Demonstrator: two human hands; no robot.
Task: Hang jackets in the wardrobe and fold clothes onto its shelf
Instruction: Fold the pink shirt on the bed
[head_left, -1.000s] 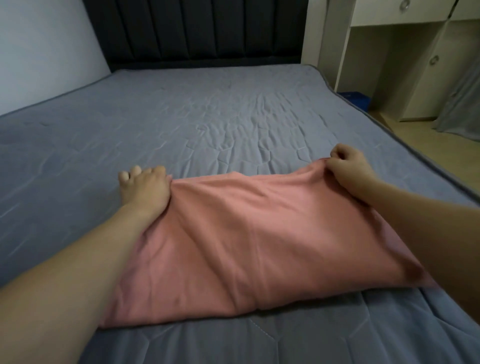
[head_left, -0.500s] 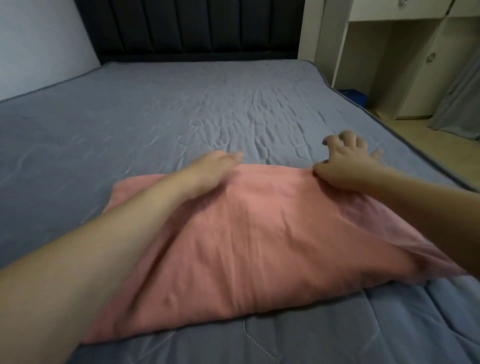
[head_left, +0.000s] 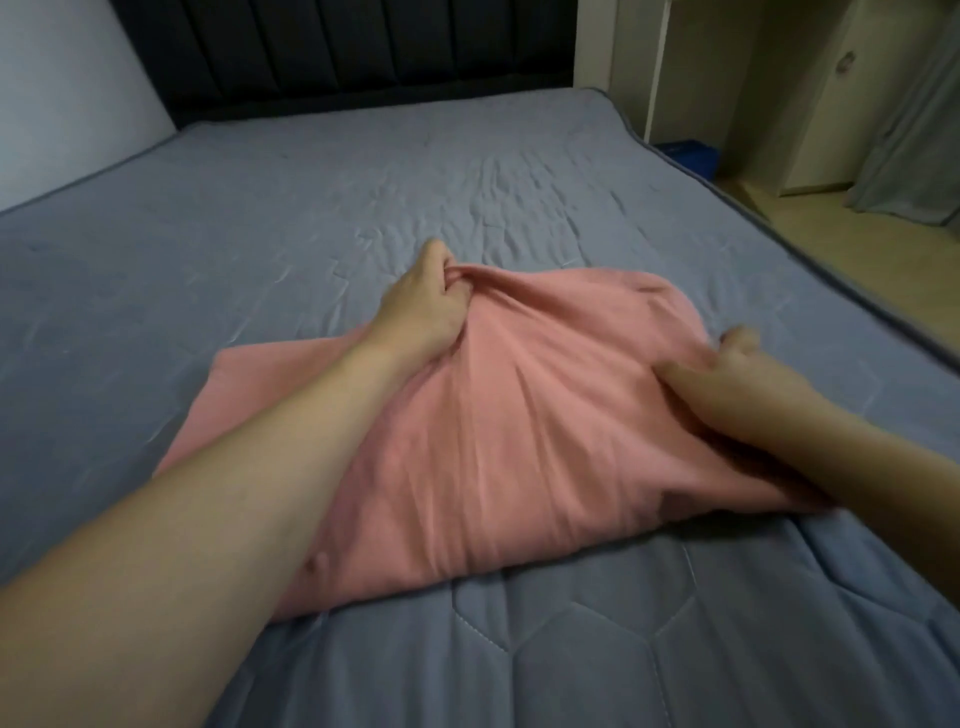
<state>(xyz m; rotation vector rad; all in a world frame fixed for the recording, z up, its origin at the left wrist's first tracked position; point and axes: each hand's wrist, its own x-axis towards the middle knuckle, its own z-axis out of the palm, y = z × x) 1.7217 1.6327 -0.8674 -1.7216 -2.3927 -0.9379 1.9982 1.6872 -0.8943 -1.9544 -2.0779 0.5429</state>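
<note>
Both hands have shifted since half a second ago: the left hand (head_left: 426, 299), which lay flat on the pink garment (head_left: 498, 436) with its fingers stretched out, has reached farther and now bunches the cloth at the garment's far edge, its fingers curled tight around a gathered ridge of fabric. At the right, the right hand (head_left: 737, 384) has slid from the far right edge, where its fingers were fanned out over the bed, nearer along the right side of the cloth; it is blurred, its fingers bent and pressing into the fabric, though whether they pinch it cannot be told. Between the hands the garment has humped up into long creases, its far right part lifted into a rounded fold, where before it lay flatter. It rests on the near middle of the grey quilted bed (head_left: 260, 249), its left corner flat on the cover.
</note>
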